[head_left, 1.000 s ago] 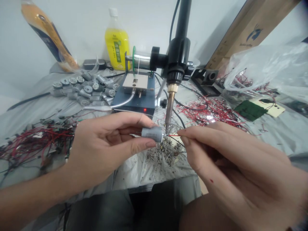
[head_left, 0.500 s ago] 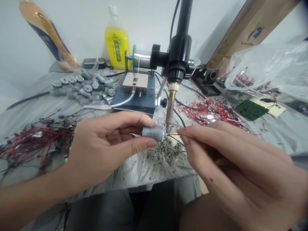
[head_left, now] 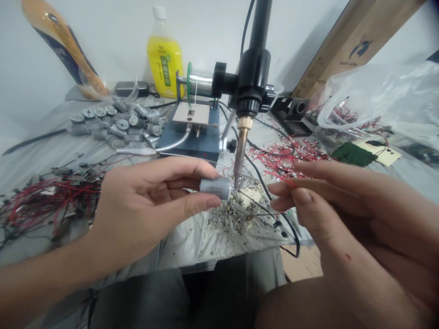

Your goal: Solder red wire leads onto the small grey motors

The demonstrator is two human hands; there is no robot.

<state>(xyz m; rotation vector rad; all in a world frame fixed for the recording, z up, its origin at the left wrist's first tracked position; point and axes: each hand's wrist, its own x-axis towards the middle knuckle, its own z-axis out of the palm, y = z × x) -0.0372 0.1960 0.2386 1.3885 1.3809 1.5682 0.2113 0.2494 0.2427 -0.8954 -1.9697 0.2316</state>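
Observation:
A small grey cylindrical motor (head_left: 215, 188) is pinched between the thumb and fingers of my left hand (head_left: 151, 196). Its right end is at the tip of an upright soldering iron (head_left: 241, 153) clamped to a black stand. A black wire (head_left: 254, 201) runs from near that end down to the right. To the right of the tip, my right hand (head_left: 346, 219) holds a thin red wire (head_left: 279, 177) between thumb and fingers; the wire's free end points up and left, away from the motor.
Behind are a solder feeder (head_left: 192, 141) with a solder spool (head_left: 200, 83), a yellow bottle (head_left: 165, 64) and a pile of grey motors (head_left: 116, 123). Red wire pieces (head_left: 308, 153) lie right, tangled wires (head_left: 44, 196) left, solder debris (head_left: 236, 210) below the tip, a plastic bag (head_left: 377, 96) far right.
My right hand has moved right, away from the motor, and the red wire has come off the motor's end with it. My left hand still holds the motor at the tip.

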